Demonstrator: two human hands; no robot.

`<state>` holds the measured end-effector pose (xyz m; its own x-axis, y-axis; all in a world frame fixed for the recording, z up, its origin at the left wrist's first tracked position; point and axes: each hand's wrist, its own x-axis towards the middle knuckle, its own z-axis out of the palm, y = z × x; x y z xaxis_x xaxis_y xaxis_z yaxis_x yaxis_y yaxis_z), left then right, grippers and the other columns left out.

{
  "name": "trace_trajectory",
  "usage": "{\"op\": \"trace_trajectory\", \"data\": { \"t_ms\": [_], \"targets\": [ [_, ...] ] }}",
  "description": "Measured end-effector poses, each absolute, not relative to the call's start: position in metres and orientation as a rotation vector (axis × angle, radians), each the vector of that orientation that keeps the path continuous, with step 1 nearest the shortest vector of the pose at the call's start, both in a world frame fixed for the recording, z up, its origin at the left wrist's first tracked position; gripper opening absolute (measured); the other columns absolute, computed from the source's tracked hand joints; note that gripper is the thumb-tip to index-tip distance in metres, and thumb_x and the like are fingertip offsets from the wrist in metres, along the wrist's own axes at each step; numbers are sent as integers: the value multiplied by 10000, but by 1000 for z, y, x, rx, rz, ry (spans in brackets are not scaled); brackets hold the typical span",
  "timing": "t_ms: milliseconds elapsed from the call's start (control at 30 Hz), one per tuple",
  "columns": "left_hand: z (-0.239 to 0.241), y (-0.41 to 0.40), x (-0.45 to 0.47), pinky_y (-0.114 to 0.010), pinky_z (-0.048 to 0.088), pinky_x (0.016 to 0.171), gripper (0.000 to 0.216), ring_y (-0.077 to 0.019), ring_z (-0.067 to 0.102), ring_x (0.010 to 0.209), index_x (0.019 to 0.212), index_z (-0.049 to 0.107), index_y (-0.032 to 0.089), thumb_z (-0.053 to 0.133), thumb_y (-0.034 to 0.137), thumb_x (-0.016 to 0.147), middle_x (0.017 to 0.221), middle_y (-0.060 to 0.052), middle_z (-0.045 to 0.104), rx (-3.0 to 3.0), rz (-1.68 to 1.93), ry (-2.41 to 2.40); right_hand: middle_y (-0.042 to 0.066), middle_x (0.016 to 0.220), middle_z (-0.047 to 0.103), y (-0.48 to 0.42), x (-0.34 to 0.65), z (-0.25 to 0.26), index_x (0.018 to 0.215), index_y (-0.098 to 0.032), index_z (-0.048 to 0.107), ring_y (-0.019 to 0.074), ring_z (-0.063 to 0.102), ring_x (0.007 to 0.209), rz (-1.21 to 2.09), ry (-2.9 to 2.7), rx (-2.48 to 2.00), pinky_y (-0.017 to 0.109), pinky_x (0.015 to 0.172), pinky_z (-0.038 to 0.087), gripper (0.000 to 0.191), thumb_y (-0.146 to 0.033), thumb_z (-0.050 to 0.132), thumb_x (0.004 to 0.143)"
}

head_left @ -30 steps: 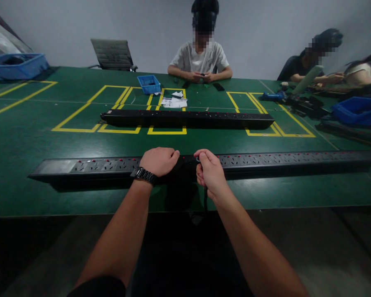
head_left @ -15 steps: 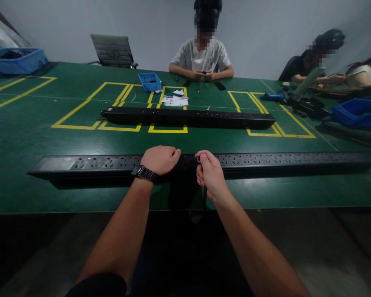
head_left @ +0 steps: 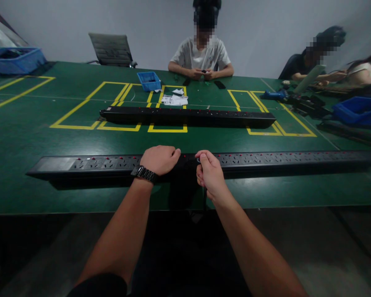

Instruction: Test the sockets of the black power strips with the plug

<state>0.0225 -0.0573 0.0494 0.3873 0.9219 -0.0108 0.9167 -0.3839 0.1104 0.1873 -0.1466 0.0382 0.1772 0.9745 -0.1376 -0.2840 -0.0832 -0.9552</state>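
Observation:
A long black power strip (head_left: 266, 162) with rows of sockets and small red parts lies across the near side of the green table. My left hand (head_left: 160, 160), with a dark watch at the wrist, rests closed over its middle; the fingertips are hidden. Just to the right, my right hand (head_left: 209, 171) is closed in a fist at the strip's near edge. A black cable (head_left: 205, 198) hangs out below that fist, and a small pale bit shows by the index finger. What lies between the two hands is too dark to make out.
Farther back lies a second black power strip (head_left: 188, 117), over yellow tape outlines. Behind it are white papers (head_left: 174, 100) and a small blue bin (head_left: 149, 81). Larger blue bins stand at far left and right. A person (head_left: 200, 57) sits opposite; others sit at right.
Both hands keep their place and grip on the strip and cable. The view has shifted very slightly.

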Motion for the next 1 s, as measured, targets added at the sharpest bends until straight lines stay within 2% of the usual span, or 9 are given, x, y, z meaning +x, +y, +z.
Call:
{"op": "trace_trajectory", "data": {
  "t_ms": [367, 533, 700, 833, 1000],
  "targets": [
    [48, -57, 23, -406, 488, 722, 692, -308, 710, 855, 872, 759, 217, 186, 579, 1011, 958, -137, 773, 2557, 51, 1708, -145, 421, 400, -145, 187, 36, 986, -245, 557, 55, 281, 265, 1249, -806, -1153, 141, 289, 203, 169, -405, 502, 1001],
    [49, -58, 24, -409, 495, 766, 697, -301, 706, 876, 887, 775, 211, 197, 582, 1008, 977, -149, 772, 2529, 54, 1721, -154, 418, 375, -147, 186, 37, 965, -256, 530, 57, 264, 264, 1268, -795, -1101, 146, 288, 203, 170, -423, 521, 998],
    [51, -59, 26, -420, 500, 771, 702, -309, 707, 883, 904, 784, 214, 190, 572, 1009, 976, -149, 772, 2537, 41, 1730, -136, 425, 407, -158, 194, 80, 995, -261, 564, 57, 291, 264, 1242, -985, -915, 159, 302, 251, 188, -443, 527, 1026],
    [52, -59, 25, -419, 501, 758, 712, -309, 706, 880, 904, 783, 218, 180, 580, 1010, 970, -145, 771, 2539, 29, 1720, -135, 426, 368, -163, 217, 109, 997, -273, 567, 53, 245, 273, 1179, -923, -844, 159, 304, 222, 127, -385, 523, 1038],
    [51, -57, 24, -420, 493, 748, 699, -307, 698, 870, 900, 780, 219, 194, 587, 1003, 968, -148, 767, 2518, 28, 1703, -129, 425, 371, -160, 235, 83, 993, -265, 571, 58, 246, 278, 1229, -823, -976, 161, 304, 199, 104, -362, 546, 1020]
  ]
}}
